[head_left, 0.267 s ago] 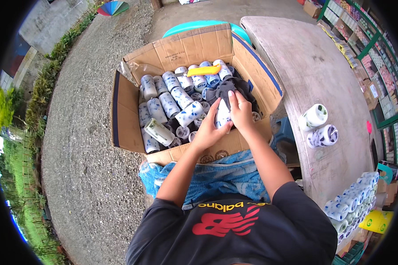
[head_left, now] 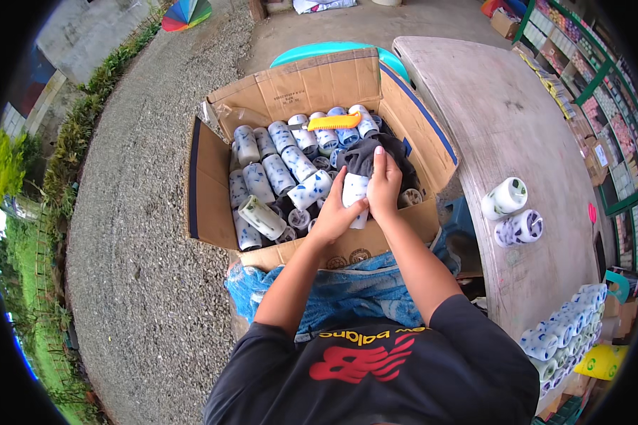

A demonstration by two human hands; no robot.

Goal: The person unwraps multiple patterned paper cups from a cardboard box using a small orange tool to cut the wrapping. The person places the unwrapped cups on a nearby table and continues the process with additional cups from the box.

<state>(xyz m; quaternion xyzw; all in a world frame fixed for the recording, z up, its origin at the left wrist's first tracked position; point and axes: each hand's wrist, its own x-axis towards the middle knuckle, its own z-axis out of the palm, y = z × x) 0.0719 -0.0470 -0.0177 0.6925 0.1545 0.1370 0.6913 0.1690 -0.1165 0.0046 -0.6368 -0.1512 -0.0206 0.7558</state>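
Observation:
A white candle with blue flecks (head_left: 355, 190) stands between my two hands over the near right part of an open cardboard box (head_left: 290, 85). My left hand (head_left: 338, 218) is closed round its left side and lower end. Along its right side my right hand (head_left: 384, 185) presses, fingers held together and pointing away from me. A dark grey cloth (head_left: 362, 157) lies bunched at the candle's far end, touching my fingertips. Several similar candles (head_left: 278, 174) fill the box, most on their sides. A yellow-handled cutter knife (head_left: 334, 122) rests on the far row.
To the right is a worn table (head_left: 454, 92) bearing a green-flecked candle (head_left: 505, 198) and a purple-flecked candle (head_left: 519, 228). Stacked candles (head_left: 563, 329) sit at its near end. A blue towel (head_left: 333, 290) lies between me and the box. Gravel (head_left: 142, 234) spreads on the left.
The candle in my hands now stands straighter, with more of its white side showing. My right fingers have straightened along it. The whole view has shifted slightly.

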